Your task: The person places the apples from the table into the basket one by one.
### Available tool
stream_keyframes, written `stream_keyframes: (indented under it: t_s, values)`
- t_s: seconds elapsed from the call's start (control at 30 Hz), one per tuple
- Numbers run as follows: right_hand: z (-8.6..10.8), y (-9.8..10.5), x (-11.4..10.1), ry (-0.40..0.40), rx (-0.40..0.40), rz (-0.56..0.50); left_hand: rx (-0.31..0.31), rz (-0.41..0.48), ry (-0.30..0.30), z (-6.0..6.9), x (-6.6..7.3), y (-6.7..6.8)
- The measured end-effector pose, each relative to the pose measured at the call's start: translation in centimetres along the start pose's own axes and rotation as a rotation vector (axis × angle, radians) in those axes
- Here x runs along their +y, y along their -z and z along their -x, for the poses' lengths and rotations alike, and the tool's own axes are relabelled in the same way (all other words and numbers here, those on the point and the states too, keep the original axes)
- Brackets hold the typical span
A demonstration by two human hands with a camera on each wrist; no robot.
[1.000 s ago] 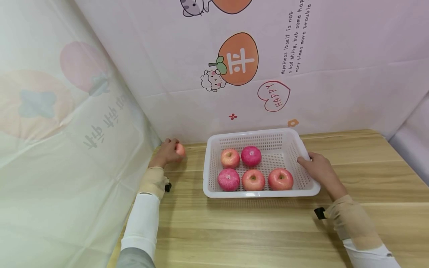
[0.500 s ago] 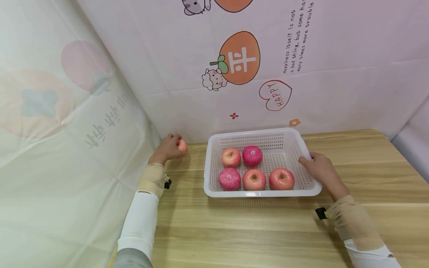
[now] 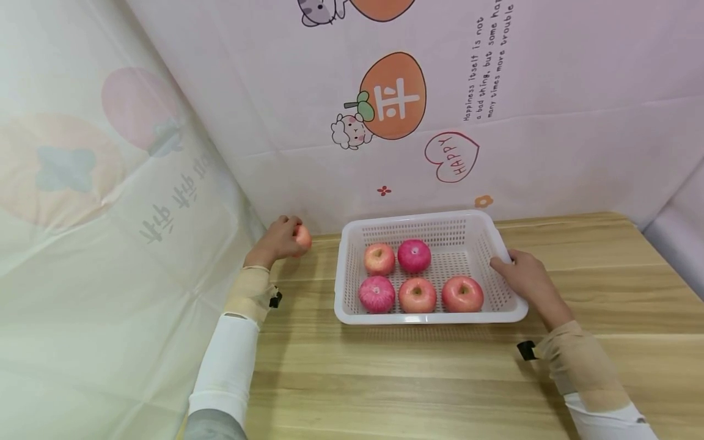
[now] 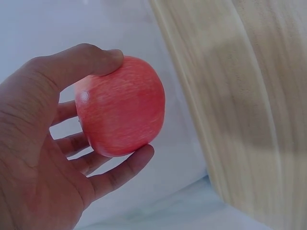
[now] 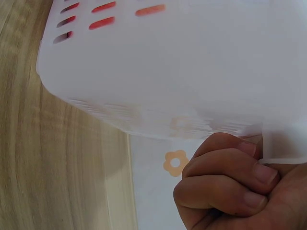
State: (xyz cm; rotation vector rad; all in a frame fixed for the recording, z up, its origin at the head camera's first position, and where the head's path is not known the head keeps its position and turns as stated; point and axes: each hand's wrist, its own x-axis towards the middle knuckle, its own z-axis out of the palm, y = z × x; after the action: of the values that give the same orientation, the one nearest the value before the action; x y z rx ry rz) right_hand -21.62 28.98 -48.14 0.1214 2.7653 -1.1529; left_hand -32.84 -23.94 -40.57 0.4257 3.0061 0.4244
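My left hand (image 3: 279, 238) grips a red apple (image 4: 124, 108) at the back left corner of the table; in the left wrist view the thumb lies on one side and the fingers round the other. My right hand (image 3: 525, 275) holds the right rim of a white plastic basket (image 3: 429, 318), thumb over the edge. The right wrist view shows curled fingers (image 5: 225, 177) under that rim. Inside the basket are several apples: a pale red apple (image 3: 379, 259) and a deep pink apple (image 3: 414, 255) behind, with a streaked pink apple (image 3: 376, 294) and two red apples (image 3: 462, 294) in front.
The wooden table (image 3: 418, 379) ends at a white printed cloth (image 3: 308, 171) behind. Another hanging cloth (image 3: 110, 275) closes off the left side. Black wrist devices (image 3: 526, 350) sit on both wrists.
The left hand has shifted slightly right and away from me with the apple in its grip. The right hand and basket stay nearly in place.
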Motion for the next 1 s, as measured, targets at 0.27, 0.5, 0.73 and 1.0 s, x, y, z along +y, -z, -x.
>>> stream_keyframes:
  t_s: [0.27,0.5,0.73,1.0]
  values:
    - [0.0,0.0,-0.1,-0.014,-0.016,-0.009,-0.006,0.007,-0.020,0.2,0.6,0.5]
    - [0.0,-0.1,0.0,-0.005,-0.006,-0.010,-0.003,-0.009,-0.033,0.3,1.1,0.9]
    - [-0.1,-0.2,0.1,-0.007,-0.010,-0.008,0.003,-0.007,-0.038,0.4,1.4,1.2]
    - [-0.2,-0.3,0.2,0.000,0.003,-0.009,0.022,-0.017,-0.071,0.4,1.9,1.5]
